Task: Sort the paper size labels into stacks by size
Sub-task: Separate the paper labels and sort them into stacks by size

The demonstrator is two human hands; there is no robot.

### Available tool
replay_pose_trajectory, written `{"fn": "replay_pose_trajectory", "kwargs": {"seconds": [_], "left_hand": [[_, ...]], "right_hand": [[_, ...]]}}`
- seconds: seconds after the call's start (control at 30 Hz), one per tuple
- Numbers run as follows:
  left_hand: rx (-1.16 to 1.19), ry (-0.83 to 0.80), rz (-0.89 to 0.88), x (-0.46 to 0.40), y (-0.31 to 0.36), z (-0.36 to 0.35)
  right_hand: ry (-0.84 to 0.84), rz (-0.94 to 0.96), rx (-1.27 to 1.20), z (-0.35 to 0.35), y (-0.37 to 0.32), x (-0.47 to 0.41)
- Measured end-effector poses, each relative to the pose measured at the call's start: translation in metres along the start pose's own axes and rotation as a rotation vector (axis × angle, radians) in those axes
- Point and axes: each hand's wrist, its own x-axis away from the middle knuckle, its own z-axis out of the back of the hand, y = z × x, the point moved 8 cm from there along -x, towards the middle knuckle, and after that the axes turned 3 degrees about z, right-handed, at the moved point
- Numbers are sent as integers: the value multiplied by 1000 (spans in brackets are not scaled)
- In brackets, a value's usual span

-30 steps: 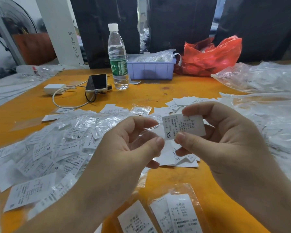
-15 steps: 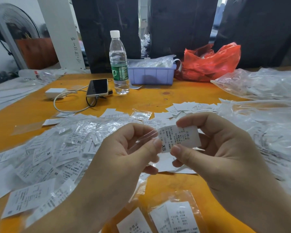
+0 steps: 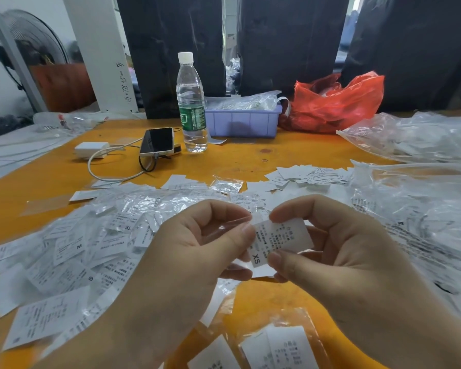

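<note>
Two hands raised over the orange table [image 3: 277, 153], close together. Right hand [image 3: 338, 251] pinching an XS label [image 3: 280, 242] between thumb and forefinger, label tilted, its "XS" end lowest and nearest the left thumb. Left hand [image 3: 194, 251] curled, thumb and forefinger nipping a clear plastic sleeve [image 3: 224, 226] just beside the label's left edge (sleeve hard to make out against the skin). Underneath and to the left, a loose heap of labels [image 3: 72, 249], many in clear sleeves, sizes XL, M and S readable. Further back right, a small pile of bare white labels [image 3: 304, 175]. Nearest the camera, more bagged labels [image 3: 280, 344]. Behind: water bottle [image 3: 191, 102] upright, phone [image 3: 157, 141] with charger [image 3: 90, 149] just left of it, lilac bin [image 3: 244, 122] and red bag [image 3: 336, 102] side by side, clear plastic bags [image 3: 423, 137] heaped at far right.
</note>
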Motion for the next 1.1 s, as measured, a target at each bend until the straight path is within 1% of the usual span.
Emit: {"fn": "replay_pose_trajectory", "kwargs": {"seconds": [0.13, 0.23, 0.4, 0.57, 0.73, 0.83, 0.97, 1.1], "left_hand": [[-4, 13, -8, 1, 1, 2], [0, 25, -6, 0, 2, 4], [19, 17, -9, 1, 3, 2], [-27, 4, -13, 3, 3, -1], [7, 30, -7, 1, 2, 3], [-19, 15, -3, 2, 1, -2], [-22, 0, 2, 2, -1, -2], [-71, -30, -5, 4, 0, -4]], "right_hand": [[-22, 30, -27, -3, -4, 0], [18, 34, -80, 4, -6, -2], [78, 63, -18, 12, -11, -5], [48, 55, -19, 2, -13, -2], [41, 19, -60, 9, -9, -4], [16, -5, -78, 3, -6, -4], [26, -25, -57, 4, -4, -4], [-11, -54, -53, 0, 1, -5]]}}
